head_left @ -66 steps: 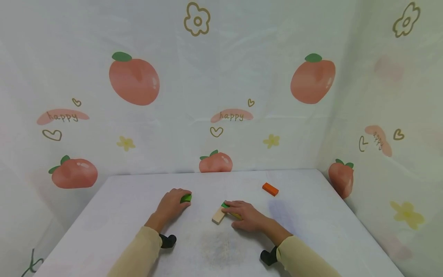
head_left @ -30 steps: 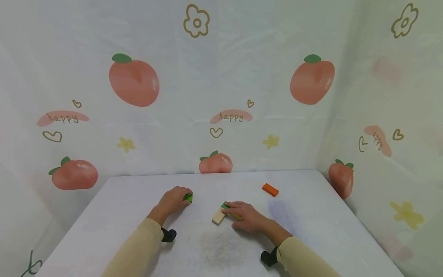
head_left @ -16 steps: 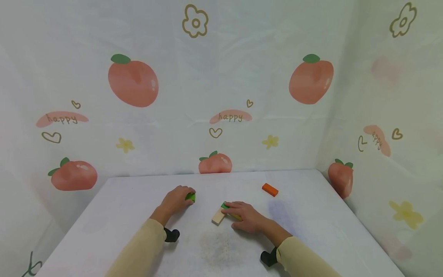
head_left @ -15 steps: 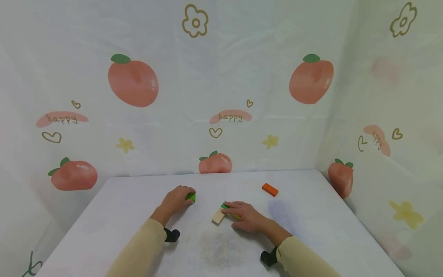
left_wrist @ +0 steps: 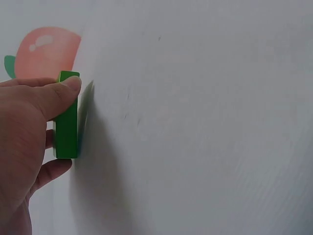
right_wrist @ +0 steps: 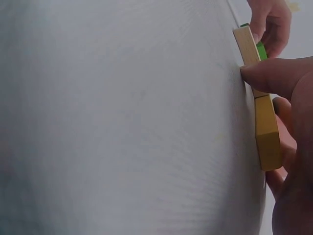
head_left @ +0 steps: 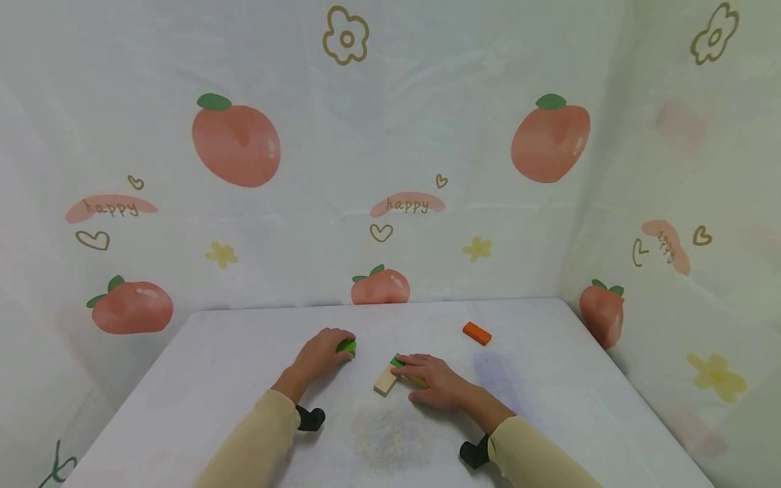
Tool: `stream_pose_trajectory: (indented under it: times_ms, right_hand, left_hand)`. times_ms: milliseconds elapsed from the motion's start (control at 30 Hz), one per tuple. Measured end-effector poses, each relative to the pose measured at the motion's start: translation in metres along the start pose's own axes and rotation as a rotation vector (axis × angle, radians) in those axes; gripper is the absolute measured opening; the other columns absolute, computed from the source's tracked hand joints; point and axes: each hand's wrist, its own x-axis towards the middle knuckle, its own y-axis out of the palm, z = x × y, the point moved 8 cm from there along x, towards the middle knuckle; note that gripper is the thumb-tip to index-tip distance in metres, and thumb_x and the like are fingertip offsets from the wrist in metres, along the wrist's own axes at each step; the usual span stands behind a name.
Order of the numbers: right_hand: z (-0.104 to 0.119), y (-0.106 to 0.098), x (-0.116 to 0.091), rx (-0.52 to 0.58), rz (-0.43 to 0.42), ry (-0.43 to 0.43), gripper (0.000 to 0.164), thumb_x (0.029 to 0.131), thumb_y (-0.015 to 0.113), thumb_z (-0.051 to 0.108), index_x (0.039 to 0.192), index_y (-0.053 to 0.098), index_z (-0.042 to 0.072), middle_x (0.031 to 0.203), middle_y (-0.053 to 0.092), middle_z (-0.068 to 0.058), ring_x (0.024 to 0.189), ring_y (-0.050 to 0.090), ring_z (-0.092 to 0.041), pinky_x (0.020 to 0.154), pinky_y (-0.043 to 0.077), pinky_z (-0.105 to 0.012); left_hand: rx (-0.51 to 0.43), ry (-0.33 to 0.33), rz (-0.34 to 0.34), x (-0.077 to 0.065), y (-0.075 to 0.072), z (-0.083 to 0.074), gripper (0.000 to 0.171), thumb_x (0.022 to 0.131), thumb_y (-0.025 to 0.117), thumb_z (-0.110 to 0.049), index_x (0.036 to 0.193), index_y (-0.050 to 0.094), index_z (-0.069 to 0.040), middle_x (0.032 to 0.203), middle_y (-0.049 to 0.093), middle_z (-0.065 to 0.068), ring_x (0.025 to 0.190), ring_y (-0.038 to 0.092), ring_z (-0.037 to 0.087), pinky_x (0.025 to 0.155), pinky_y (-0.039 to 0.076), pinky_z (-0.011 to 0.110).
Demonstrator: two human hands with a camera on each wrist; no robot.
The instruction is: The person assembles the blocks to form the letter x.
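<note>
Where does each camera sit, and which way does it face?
Head: on the head, facing forward and down at the table; the left hand, right hand and sleeves show.
Left wrist: on that wrist, facing the left hand and the green block it pinches.
Right wrist: on that wrist, facing the right hand, yellow block and wooden block; the left hand shows beyond.
Head and right wrist share both hands and the yellow block.

A booth-like corner walled with printed sheeting (head_left: 464, 81); what sort of building holds it cannot be told. The sheeting fills the upper frame and turns forward at right, bearing peaches (head_left: 236, 146), yellow flowers (head_left: 478, 249) and the word "happy" (head_left: 409, 205). A white table (head_left: 201, 379) spans the lower middle.
</note>
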Motion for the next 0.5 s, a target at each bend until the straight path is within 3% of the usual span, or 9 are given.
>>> stream_pose_trajectory:
  times_ms: [167, 500]
  right_hand:
    - [-0.001, 0.000, 0.000, 0.015, 0.011, 0.023, 0.053, 0.092, 0.066, 0.020, 0.143, 0.051, 0.024, 0.153, 0.037, 0.002, 0.140, 0.032, -0.025, 0.109, 0.028, -0.050]
    - [-0.003, 0.001, 0.000, 0.009, 0.010, 0.034, 0.053, 0.092, 0.066, 0.020, 0.143, 0.051, 0.025, 0.153, 0.036, 0.003, 0.139, 0.032, -0.024, 0.109, 0.028, -0.049]
  left_hand:
    - [-0.020, 0.023, -0.006, 0.001, 0.005, -0.009, 0.038, 0.083, 0.078, -0.020, 0.119, 0.067, -0.013, 0.114, 0.065, 0.004, 0.103, 0.056, 0.022, 0.090, 0.046, 0.042]
    - [-0.108, 0.004, -0.011, 0.004, 0.010, -0.021, 0.036, 0.085, 0.076, -0.021, 0.119, 0.066, -0.015, 0.112, 0.063, 0.002, 0.099, 0.053, 0.018, 0.089, 0.045, 0.041]
